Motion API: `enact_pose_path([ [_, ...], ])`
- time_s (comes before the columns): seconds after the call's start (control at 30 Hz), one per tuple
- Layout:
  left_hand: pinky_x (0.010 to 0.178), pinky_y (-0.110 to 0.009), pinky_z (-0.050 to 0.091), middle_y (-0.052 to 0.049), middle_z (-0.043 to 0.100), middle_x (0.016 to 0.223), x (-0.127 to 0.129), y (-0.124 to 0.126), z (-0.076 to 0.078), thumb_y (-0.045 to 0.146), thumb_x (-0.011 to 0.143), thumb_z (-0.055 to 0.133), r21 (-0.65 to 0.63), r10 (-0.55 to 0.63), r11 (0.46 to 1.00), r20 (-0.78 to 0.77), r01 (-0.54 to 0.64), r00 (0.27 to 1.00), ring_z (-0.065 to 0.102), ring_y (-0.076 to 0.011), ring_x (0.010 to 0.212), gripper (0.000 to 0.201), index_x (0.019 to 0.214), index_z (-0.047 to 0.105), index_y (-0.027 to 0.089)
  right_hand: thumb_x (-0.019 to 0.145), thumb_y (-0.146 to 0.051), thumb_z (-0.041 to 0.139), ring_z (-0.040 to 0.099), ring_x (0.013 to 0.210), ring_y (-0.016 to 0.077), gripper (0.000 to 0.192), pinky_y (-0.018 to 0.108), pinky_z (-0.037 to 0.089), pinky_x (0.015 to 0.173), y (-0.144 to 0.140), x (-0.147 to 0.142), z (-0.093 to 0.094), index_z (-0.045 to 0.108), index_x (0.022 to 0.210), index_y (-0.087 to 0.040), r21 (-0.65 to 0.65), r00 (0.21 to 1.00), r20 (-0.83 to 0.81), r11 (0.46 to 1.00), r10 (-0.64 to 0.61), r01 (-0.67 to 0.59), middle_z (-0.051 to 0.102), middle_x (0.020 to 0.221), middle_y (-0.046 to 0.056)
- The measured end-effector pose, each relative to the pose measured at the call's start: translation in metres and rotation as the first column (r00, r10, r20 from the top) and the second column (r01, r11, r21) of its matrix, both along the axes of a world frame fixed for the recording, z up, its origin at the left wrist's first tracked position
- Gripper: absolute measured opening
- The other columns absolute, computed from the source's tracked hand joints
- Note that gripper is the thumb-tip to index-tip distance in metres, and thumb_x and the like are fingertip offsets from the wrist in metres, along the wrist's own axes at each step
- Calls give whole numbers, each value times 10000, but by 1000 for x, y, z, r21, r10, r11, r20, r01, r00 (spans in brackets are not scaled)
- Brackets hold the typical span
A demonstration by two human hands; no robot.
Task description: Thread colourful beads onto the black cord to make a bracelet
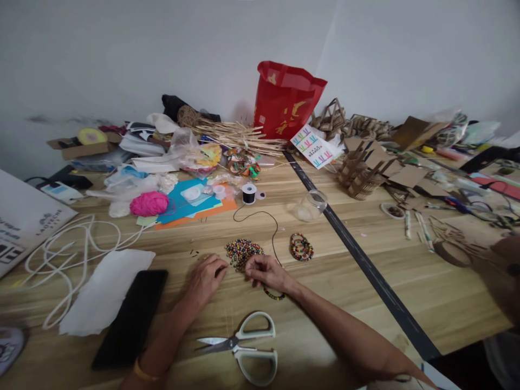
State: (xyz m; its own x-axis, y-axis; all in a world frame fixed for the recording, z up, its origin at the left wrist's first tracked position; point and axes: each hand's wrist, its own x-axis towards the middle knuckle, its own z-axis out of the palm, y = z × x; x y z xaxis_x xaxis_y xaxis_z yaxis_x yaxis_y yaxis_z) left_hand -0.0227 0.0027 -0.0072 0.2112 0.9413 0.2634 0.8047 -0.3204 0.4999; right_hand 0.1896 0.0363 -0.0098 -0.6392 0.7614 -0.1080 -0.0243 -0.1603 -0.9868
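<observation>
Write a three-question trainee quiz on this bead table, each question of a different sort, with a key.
1. True or false: the left hand and right hand both rest at the near edge of the bead pile.
2. Which thing lies nearest the person, between the two forearms? A: the scissors; B: the thread spool; C: the pink yarn ball.
3. Fill in: the finished bead bracelets lie to the ___ of the bead pile.

Key
1. True.
2. A; the spool and yarn ball lie farther back on the wooden table.
3. Right.
</observation>
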Motion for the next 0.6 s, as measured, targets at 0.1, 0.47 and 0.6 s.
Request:
enact_pose_path([
  [0.1, 691, -293, 489, -40, 671, 728, 1, 0, 0, 118, 769, 559, 15, -10, 1000, 37, 9, 999, 623, -188, 724, 143, 706, 665, 190, 708, -545, 694, 528, 478, 64, 430, 162, 460, 438, 0, 0, 0, 549, 764, -144, 2, 1000, -4, 1000, 7, -7, 569, 616, -25],
  [0.47, 584, -238, 523, -42, 719, 672, 9, -3, -2, 156, 703, 575, -211, 29, 976, 384, 57, 923, 649, -156, 607, 126, 715, 701, 152, 719, -526, 689, 523, 462, 60, 412, 152, 444, 423, 1, 0, -1, 556, 756, -138, 7, 1000, 1, 1000, 11, -11, 573, 613, -21],
  [0.6, 566, -231, 512, -34, 712, 640, 10, -4, -5, 201, 702, 588, -281, 43, 955, 448, 95, 893, 636, -153, 600, 118, 707, 696, 154, 724, -523, 687, 526, 473, 64, 405, 154, 445, 426, 1, 1, -1, 557, 763, -141, 9, 1000, 5, 1000, 20, -20, 575, 625, -18],
])
